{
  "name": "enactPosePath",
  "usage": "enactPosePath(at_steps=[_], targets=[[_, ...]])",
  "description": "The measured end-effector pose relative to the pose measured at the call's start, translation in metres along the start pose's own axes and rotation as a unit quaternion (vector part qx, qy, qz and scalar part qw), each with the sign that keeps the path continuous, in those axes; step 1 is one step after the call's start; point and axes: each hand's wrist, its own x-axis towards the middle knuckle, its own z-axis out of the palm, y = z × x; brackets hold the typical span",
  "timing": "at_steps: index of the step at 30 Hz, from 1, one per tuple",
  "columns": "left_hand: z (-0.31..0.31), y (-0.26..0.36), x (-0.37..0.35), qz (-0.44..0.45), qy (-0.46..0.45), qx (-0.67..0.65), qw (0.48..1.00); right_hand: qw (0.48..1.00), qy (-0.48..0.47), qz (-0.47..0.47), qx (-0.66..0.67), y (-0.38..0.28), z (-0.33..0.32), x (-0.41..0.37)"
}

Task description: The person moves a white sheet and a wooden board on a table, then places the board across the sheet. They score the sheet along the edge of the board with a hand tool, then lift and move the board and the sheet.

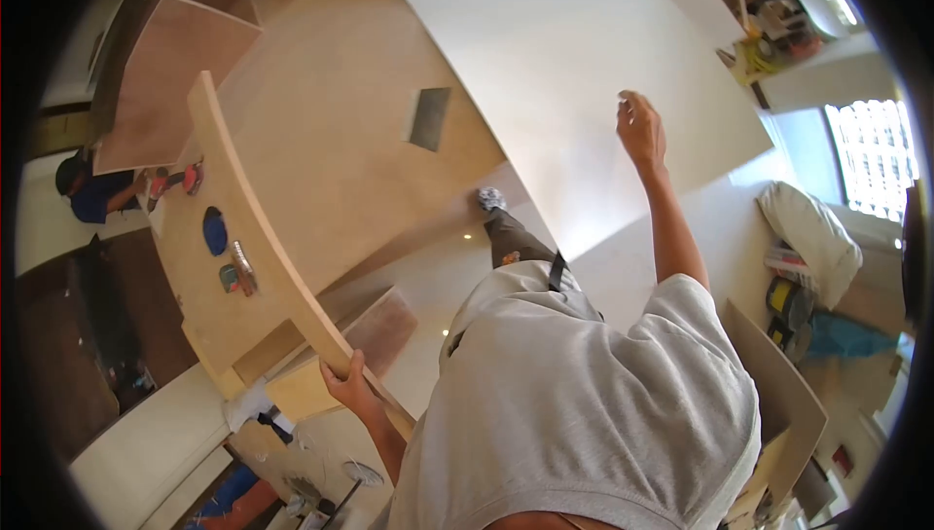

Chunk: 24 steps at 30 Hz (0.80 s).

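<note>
Left hand (352,389) is clamped over the edge of a long pale board (255,223), thumb on one side, near the end closest to the grey shirt (584,394). Right hand (642,129) hangs with fingers half curled over the big white panel (555,53); can't tell if it touches the panel or pinches anything small.

Board: runs from the left hand to the far left, along the tabletop (183,253). Looks stiff, fairly heavy for its length, decent friction on bare wood; narrow edge suits a wrap grip, two spread holds against swing. Panel: probably slick, awkward by size, corners easy to chip; best held at opposite edges.

Farther out: blue item (214,231) on the tabletop beside the board, grey rectangular piece (428,119) on the broad brown surface (331,111), co-worker (100,196) at far left with hands by a red tool (161,183).
</note>
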Motion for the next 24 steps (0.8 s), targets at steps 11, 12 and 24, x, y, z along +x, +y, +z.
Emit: enactPosePath(at_steps=[11, 12, 24], targets=[[-0.001, -0.072, -0.163, 0.036, -0.068, -0.010, 0.997, 0.819, -0.031, 0.461, 0.340, 0.185, -0.125, -0.125], [0.002, -0.072, -0.170, 0.054, -0.076, -0.009, 0.996, 0.791, -0.032, 0.462, 0.401, 0.186, -0.119, -0.125], [0.096, -0.022, -0.307, 0.237, -0.029, 0.233, 0.943, 0.960, -0.217, -0.043, 0.172, 0.181, -0.165, -0.154]])
